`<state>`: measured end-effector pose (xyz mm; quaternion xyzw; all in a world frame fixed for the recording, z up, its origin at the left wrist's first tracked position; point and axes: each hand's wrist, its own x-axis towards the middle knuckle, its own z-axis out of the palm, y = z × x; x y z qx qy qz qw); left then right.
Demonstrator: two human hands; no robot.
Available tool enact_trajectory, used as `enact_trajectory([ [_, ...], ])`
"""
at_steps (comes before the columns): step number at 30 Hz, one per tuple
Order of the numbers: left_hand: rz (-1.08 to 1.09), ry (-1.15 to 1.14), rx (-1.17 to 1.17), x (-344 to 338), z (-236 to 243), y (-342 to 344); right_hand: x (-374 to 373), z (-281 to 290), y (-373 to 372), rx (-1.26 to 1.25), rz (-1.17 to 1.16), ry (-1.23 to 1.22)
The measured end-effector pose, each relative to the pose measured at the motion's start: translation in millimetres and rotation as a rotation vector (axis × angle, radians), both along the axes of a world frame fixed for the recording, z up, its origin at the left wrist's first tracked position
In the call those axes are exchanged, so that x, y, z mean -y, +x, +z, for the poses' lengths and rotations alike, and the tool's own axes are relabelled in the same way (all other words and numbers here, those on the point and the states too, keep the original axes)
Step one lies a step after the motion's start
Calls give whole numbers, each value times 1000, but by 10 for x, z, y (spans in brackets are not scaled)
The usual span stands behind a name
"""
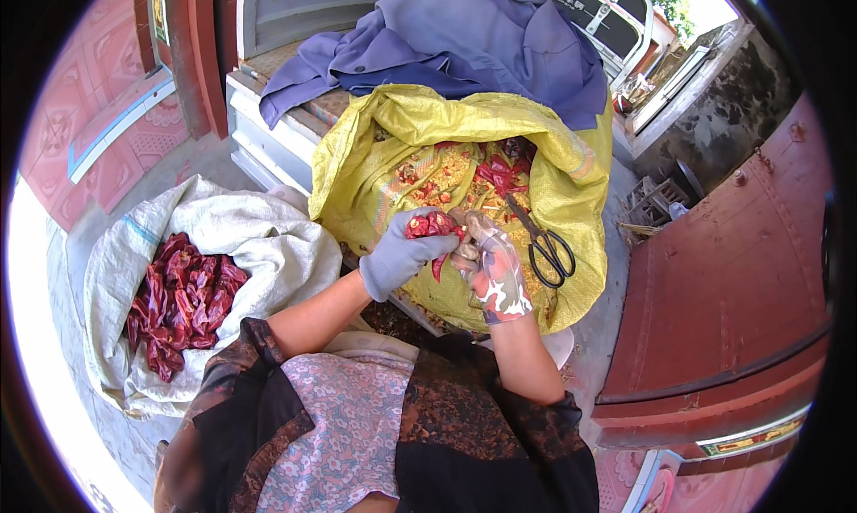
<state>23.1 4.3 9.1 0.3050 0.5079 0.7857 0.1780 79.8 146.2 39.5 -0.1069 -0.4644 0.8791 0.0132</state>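
White sack: stands open at your left on the floor, its folded rim (268,236) around a heap of loose dried red peppers (183,299).
Left hand: your grey-gloved hand (400,258) is closed around several dried red peppers (430,225), held over the near part of the yellow sack.
Yellow sack: lies open before you, its edge (437,111) folded back, yellow seeds (451,169) and red pepper pieces inside.
Right hand: your camouflage-gloved hand (489,263) has its fingers drawn together against the held peppers' right end; you cannot tell what is between the fingertips.
Scissors: black-handled pair (533,231) rests on the yellow sack, just beside your right hand.
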Motion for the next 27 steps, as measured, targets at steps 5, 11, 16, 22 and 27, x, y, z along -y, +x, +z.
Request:
enact_trajectory([
  [5, 133, -16, -148, -66, -40, -16, 51, -17, 1, -38, -97, -123],
  [11, -15, 111, 152, 71, -57, -81, -423, 9, -63, -51, 30, 988],
  [16, -96, 241, 354, 60, 58, 13, -705, 185, -145, -36, -159, 1594],
  [22, -297, 293, 400, 129, -84, -138, -815, 338, -585, 114, -265, 1715],
  [27, -309, 319, 374, 130, -66, -117, -789, 382, -770, 111, -457, 1987],
])
